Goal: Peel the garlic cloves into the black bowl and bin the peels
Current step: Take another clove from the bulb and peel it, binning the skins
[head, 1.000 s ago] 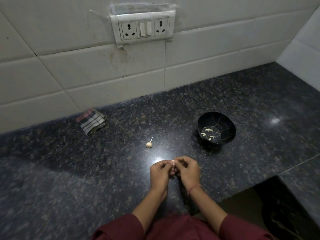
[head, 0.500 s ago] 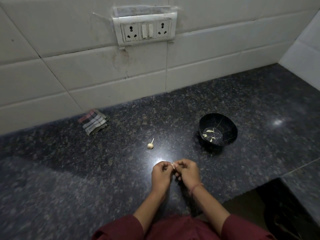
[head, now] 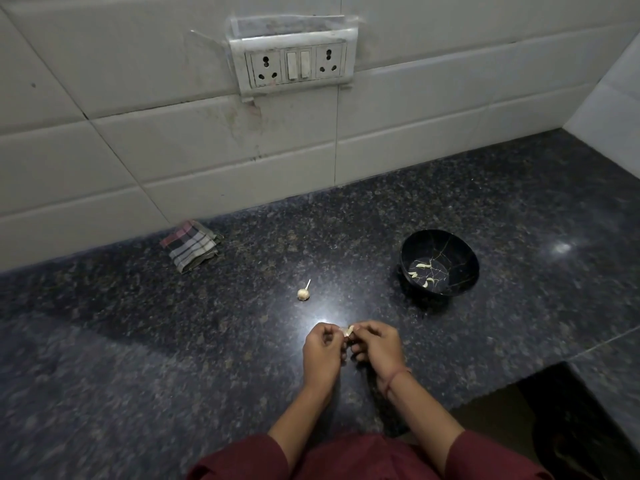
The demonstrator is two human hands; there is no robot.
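Observation:
My left hand [head: 323, 351] and my right hand [head: 377, 348] meet just above the dark granite counter [head: 138, 341], near its front edge. Between their fingertips they pinch a small pale garlic clove [head: 347, 330] with loose skin. The black bowl [head: 439, 262] stands to the right and farther back; several peeled cloves [head: 420, 274] lie on its bottom. The stripped garlic stem and base [head: 303, 293] lies on the counter beyond my hands.
A folded checked cloth [head: 190, 245] lies at the back left against the white tiled wall. A socket and switch plate [head: 296, 65] hangs on the wall above. At the lower right the counter ends at a dark opening [head: 568, 427].
Both hands stay together on the clove; the fingers have shifted a little and more of the pale clove shows between them. The view has drifted slightly.

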